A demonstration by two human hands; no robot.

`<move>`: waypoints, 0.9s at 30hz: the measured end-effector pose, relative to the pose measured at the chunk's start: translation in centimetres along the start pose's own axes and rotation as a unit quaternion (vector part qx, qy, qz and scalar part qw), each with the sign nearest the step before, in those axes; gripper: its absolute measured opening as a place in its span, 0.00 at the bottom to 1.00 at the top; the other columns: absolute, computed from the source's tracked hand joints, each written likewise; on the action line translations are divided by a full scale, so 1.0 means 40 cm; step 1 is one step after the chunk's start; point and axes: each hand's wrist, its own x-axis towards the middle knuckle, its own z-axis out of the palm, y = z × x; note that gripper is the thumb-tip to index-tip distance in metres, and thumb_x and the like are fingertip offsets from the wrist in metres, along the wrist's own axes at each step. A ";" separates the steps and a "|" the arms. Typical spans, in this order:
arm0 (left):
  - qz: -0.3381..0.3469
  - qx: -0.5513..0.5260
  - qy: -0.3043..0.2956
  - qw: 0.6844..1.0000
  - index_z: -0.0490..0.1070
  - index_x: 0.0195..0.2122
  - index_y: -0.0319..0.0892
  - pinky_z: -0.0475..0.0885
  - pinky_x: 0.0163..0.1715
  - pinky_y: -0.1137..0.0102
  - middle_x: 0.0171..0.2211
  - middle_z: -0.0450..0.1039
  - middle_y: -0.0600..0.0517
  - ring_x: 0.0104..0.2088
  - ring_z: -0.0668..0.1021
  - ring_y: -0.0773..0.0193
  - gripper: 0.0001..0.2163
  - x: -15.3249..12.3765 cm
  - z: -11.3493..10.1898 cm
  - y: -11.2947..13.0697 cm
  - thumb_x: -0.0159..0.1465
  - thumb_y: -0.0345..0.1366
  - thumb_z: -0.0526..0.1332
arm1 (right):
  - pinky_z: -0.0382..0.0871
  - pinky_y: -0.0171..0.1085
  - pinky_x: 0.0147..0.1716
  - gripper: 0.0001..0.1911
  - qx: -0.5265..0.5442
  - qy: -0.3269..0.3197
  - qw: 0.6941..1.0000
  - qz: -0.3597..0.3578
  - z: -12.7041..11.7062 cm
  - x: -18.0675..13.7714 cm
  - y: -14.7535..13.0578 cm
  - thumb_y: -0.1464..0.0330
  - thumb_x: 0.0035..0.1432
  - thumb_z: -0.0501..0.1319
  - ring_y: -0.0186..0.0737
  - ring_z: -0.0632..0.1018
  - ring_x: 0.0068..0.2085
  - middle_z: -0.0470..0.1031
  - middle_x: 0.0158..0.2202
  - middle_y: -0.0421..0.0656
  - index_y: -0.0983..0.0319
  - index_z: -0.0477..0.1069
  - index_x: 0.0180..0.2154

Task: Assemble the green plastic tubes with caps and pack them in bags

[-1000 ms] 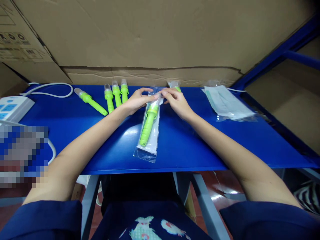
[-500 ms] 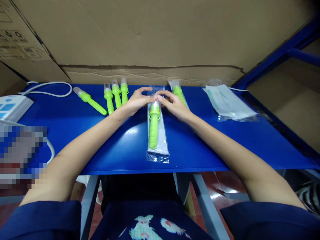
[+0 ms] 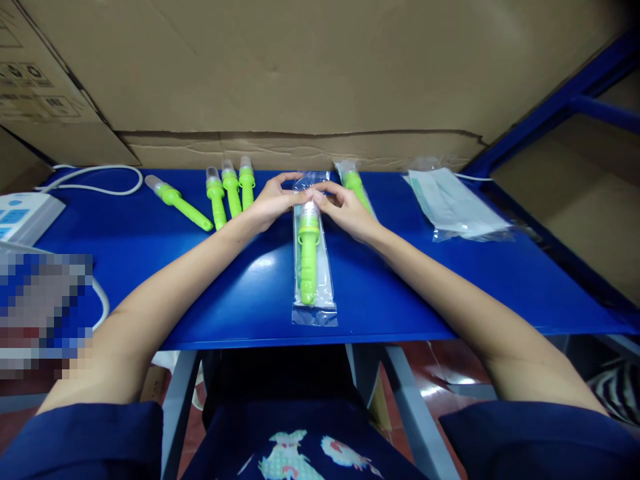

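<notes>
A clear plastic sleeve holding a lime-green plastic tool with a transparent cap (image 3: 311, 257) lies lengthwise on the glossy blue table (image 3: 400, 293), its lower end close to the near edge and its open mouth pointing toward the far edge. Both hands meet at that mouth: the left hand (image 3: 270, 200) and the right hand (image 3: 345, 208) each have fingertips pinched together on the top flap of the sleeve, pressing it flat against the table, a grip that looks suited to closing or folding the opening while the tool's weight keeps the rest of the bag still. To the left, toward the far edge, three loose lime-green capped tools (image 3: 231, 190) lie side by side, with a fourth loose green tool (image 3: 177, 202) angled apart from them, all unbagged and within easy reach of the left hand. Just right of the right hand lies another bagged green tool (image 3: 355, 183), and further toward the far right corner a stack of empty clear sleeves (image 3: 453, 207). A white power strip with its cable (image 3: 27, 213) sits at the left edge; brown cardboard boxes (image 3: 300, 73) stand behind the table.
</notes>
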 end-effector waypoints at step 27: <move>-0.026 -0.050 -0.013 0.998 0.81 0.43 0.39 0.80 0.51 0.63 0.39 0.84 0.50 0.38 0.84 0.65 0.13 -0.009 0.006 0.013 0.56 0.27 0.73 | 0.79 0.50 0.55 0.21 0.068 0.088 0.994 -0.014 -0.017 0.007 0.015 0.52 0.49 0.76 0.49 0.83 0.48 0.84 0.45 0.44 0.57 0.81 0.40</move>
